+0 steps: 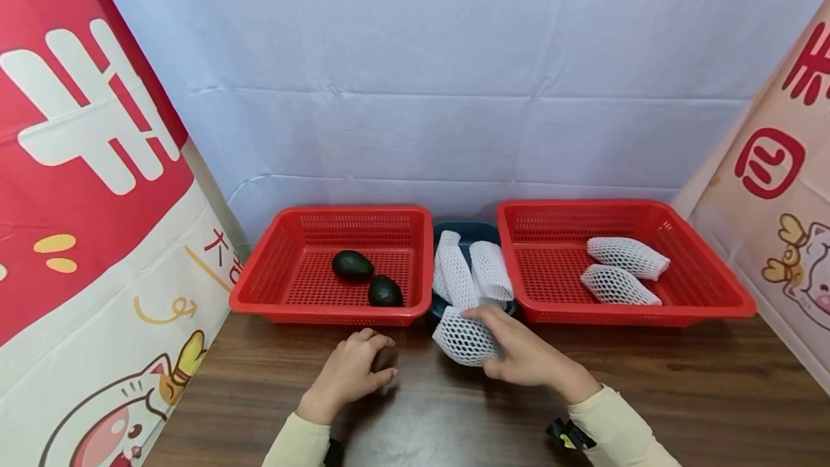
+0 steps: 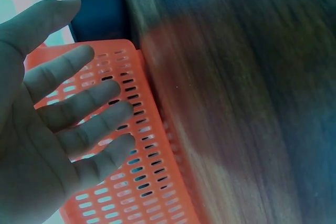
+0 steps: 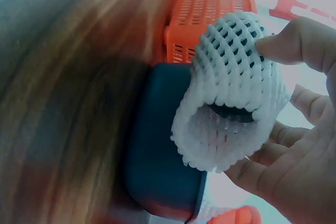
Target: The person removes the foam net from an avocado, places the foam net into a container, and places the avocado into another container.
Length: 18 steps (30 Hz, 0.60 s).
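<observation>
My right hand [image 1: 528,355] holds a white foam net sleeve [image 1: 464,337] just in front of a dark blue bin [image 3: 160,140]. Inside its open end, in the right wrist view, a dark avocado [image 3: 232,113] shows; the mesh covers the rest. Thumb and fingers lie on opposite sides of the sleeve. My left hand [image 1: 350,372] holds nothing, its fingers apart and slightly bent, in front of the left red basket [image 1: 324,314]. Two bare avocados, one [image 1: 352,265] behind the other [image 1: 385,292], lie in that basket.
Several loose white foam sleeves [image 1: 457,276] fill the blue bin between the two baskets. In the right red basket [image 1: 635,314] lie two sleeved pieces, one behind [image 1: 627,256] and one in front [image 1: 619,285]. A pale cloth [image 1: 415,92] hangs behind the wooden table [image 1: 428,416].
</observation>
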Each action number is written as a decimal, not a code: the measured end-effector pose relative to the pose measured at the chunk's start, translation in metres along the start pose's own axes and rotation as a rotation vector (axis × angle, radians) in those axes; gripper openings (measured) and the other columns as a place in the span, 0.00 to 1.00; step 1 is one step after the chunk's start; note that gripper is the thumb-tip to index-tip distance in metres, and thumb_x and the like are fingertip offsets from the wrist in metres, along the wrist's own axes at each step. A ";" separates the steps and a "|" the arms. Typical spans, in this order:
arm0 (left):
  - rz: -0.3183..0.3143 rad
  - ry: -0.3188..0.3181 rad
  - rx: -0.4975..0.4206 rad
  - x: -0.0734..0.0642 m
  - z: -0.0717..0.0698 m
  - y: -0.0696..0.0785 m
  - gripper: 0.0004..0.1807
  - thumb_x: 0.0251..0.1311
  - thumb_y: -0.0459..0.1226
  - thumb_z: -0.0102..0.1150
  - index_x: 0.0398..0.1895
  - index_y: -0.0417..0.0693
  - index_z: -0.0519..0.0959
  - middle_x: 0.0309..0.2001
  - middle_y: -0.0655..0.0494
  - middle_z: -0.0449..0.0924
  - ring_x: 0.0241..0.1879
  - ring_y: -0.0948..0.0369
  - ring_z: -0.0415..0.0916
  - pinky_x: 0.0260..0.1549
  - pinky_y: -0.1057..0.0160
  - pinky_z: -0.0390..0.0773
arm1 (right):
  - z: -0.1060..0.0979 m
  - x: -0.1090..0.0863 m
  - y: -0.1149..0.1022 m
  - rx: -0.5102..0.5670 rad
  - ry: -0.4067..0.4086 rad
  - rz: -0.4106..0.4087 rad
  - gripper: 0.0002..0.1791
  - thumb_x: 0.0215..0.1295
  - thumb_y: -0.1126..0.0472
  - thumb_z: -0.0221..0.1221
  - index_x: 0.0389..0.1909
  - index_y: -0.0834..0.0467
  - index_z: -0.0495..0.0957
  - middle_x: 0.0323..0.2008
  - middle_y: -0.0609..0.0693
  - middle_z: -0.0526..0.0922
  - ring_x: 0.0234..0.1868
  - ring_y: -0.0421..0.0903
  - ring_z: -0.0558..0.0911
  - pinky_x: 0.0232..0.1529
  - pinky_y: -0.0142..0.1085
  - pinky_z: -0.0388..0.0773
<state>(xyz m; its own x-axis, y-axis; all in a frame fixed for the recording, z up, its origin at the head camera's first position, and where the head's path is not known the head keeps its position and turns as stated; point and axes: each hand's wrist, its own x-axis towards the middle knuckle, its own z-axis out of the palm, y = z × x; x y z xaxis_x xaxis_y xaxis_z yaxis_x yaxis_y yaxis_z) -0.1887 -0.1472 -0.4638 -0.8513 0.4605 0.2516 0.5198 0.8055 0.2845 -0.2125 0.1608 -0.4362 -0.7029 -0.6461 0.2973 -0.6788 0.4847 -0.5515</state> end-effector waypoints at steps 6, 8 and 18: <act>-0.014 -0.030 -0.029 0.000 0.002 -0.002 0.20 0.46 0.45 0.69 0.41 0.44 0.80 0.36 0.54 0.76 0.35 0.59 0.74 0.31 0.57 0.76 | 0.009 0.000 0.002 -0.020 -0.011 -0.050 0.37 0.41 0.69 0.63 0.58 0.54 0.66 0.53 0.47 0.68 0.52 0.44 0.71 0.52 0.45 0.69; -0.020 -0.039 -0.035 0.000 0.003 -0.003 0.20 0.46 0.45 0.69 0.41 0.44 0.80 0.36 0.54 0.76 0.35 0.59 0.74 0.32 0.56 0.76 | 0.010 0.000 0.003 -0.019 -0.025 -0.049 0.37 0.41 0.69 0.64 0.59 0.53 0.66 0.53 0.47 0.68 0.53 0.45 0.70 0.52 0.45 0.69; -0.057 -0.068 -0.035 0.000 0.008 -0.007 0.20 0.45 0.45 0.70 0.40 0.45 0.80 0.35 0.55 0.75 0.34 0.59 0.74 0.31 0.55 0.76 | 0.018 0.001 0.005 -0.032 -0.066 -0.052 0.37 0.42 0.69 0.65 0.59 0.53 0.67 0.54 0.46 0.66 0.54 0.43 0.69 0.51 0.42 0.70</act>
<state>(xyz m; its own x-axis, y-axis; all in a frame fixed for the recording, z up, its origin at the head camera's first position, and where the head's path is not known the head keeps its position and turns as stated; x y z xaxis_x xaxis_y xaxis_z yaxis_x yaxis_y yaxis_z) -0.1929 -0.1498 -0.4731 -0.8817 0.4397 0.1710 0.4718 0.8179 0.3294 -0.2130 0.1520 -0.4523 -0.6515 -0.7079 0.2728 -0.7215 0.4670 -0.5113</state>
